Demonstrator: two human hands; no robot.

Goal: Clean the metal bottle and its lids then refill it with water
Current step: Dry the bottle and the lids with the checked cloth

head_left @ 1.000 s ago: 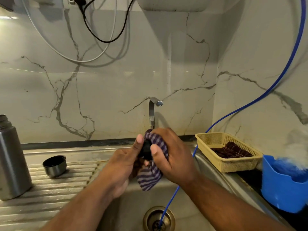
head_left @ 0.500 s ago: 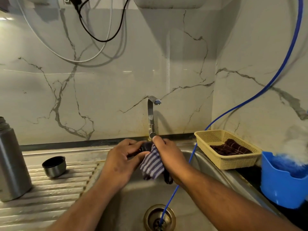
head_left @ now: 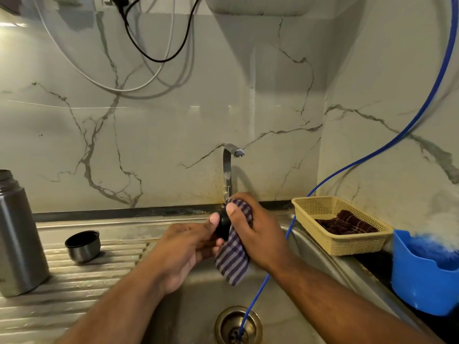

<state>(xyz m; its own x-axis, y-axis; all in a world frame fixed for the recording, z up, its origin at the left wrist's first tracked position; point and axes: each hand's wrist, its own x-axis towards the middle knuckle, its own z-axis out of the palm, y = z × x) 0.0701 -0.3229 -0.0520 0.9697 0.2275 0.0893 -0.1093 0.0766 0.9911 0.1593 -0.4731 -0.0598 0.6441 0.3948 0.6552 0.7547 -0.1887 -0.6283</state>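
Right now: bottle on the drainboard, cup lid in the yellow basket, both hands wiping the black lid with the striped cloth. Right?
No: the head view shows the cup lid on the drainboard beside the bottle, not in the basket. The rest stands: left hand and right hand wipe the black lid with the striped cloth.

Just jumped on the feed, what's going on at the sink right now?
A person is wiping a small black lid over the sink. The left hand holds the lid while the right hand grips a striped cloth against it. The metal bottle stands uncapped on the drainboard at the left, with its cup lid resting mouth up beside it. No water shows at the tap.
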